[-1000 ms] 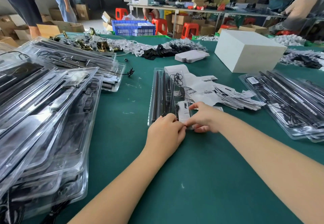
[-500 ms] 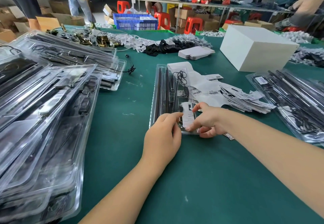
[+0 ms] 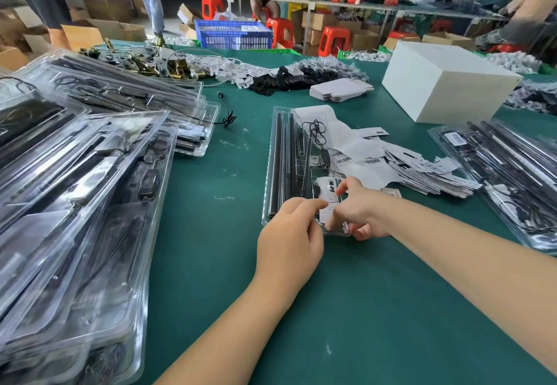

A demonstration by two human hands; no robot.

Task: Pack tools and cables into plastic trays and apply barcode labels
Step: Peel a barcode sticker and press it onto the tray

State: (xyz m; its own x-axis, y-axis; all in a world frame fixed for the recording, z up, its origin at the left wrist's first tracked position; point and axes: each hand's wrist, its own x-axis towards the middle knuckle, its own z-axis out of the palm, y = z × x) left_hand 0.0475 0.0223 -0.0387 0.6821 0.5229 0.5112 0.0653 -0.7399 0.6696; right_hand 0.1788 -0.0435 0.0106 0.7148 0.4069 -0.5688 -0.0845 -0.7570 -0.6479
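Working at the near end of the clear plastic tray (image 3: 272,173), both hands are on the white label (image 3: 327,200) that lies on the tray's near right portion. The left hand (image 3: 289,243) has its fingers curled, index finger extended onto the label's left edge; whether it pinches the label or merely presses it cannot be told. The right hand (image 3: 360,206) has its fingers curled, one fingertip pressed down at the tray's near right corner, thumb raised above the label. The tray lies lengthwise at the centre of the green counter (image 3: 361,309), holding long black rods (image 3: 281,158) along its left side and a coiled black cable (image 3: 316,131) towards the far end.

Compared with a second ago, the hands have moved from the tray's near edge up onto the label, and the right hand has turned so a finger points downward. The tray itself has not shifted.

A loose pile of barcode labels (image 3: 422,170) lies just right of the tray. Stacked filled trays (image 3: 75,188) occupy the left of the counter; a white box (image 3: 446,83) stands at far right.
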